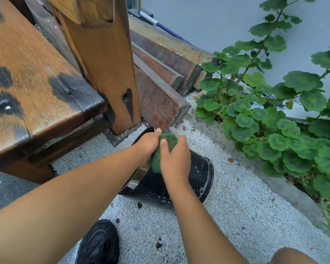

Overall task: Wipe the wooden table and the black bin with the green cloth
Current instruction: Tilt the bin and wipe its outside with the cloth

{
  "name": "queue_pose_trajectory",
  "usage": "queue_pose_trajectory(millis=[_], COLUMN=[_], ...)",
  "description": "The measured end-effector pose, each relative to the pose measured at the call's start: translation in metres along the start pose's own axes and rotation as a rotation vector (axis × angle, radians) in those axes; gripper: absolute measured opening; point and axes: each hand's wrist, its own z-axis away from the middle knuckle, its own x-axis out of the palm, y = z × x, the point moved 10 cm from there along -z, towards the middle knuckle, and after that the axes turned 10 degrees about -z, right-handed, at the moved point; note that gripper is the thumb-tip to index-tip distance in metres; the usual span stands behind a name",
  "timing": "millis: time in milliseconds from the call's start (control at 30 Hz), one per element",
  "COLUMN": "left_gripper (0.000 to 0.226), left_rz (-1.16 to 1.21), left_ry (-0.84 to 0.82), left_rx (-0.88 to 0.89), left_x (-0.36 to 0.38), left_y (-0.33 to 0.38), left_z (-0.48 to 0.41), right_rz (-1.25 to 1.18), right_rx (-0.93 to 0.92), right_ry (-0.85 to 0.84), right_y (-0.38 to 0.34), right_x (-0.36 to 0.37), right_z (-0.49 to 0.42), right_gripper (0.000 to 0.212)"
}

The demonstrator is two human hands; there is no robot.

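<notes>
At far left you see the wooden desk (32,77): a thick plank top, orange-brown, rough-grained, with dark scorched-looking patches around its bolt heads and a blackened front edge. Its square wooden leg (107,69) stands just to the right, also darkened at the foot, resting on a dark base slab. Below, near the bottom edge, a black shoe (98,242) sits on the floor (236,216), which is a pale, pebbled aggregate surface.

At centre, your left hand (148,143) is closed over the rim of the black bin (198,180), thumb tip showing at the top of the rim. The bin is a round, glossy bucket lying tilted on the floor just right of the desk leg, its mouth turned toward the desk, its wall flecked with pale specks and its inner lip shining metallic. Your right hand (174,159) is folded around the green cloth (163,149), a coarse, nubby pad, bunched and pressed against the upper wall of the bin; the cloth lies between the two hands, touching both.

Behind the bin, dark reddish-brown timber beams (160,80) are stacked lengthwise along the grey wall (208,21). At right, a geranium plant (274,115) with round, scalloped, dark-zoned leaves spreads over a raised concrete edge.
</notes>
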Motion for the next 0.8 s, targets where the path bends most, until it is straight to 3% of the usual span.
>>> queue_pose_trajectory(millis=[133, 300, 567, 800], left_gripper=[0.062, 0.071, 0.104, 0.098], left_rz=[0.095, 0.128, -0.138, -0.275], left_ry=[-0.052, -0.104, 0.033, 0.065], left_rx=[-0.031, 0.003, 0.153, 0.154], left_x=[0.009, 0.013, -0.003, -0.015], left_y=[-0.007, -0.005, 0.011, 0.008], left_z=[-0.014, -0.015, -0.008, -0.013], right_rz=[0.071, 0.218, 0.310, 0.370], right_rx=[-0.045, -0.085, -0.043, 0.112], right_ry=[0.100, 0.097, 0.106, 0.147], right_y=[-0.001, 0.006, 0.046, 0.105], right_x=[0.006, 0.009, -0.012, -0.053], right_z=[0.010, 0.003, -0.014, -0.027], right_gripper=[0.032, 0.046, 0.049, 0.048])
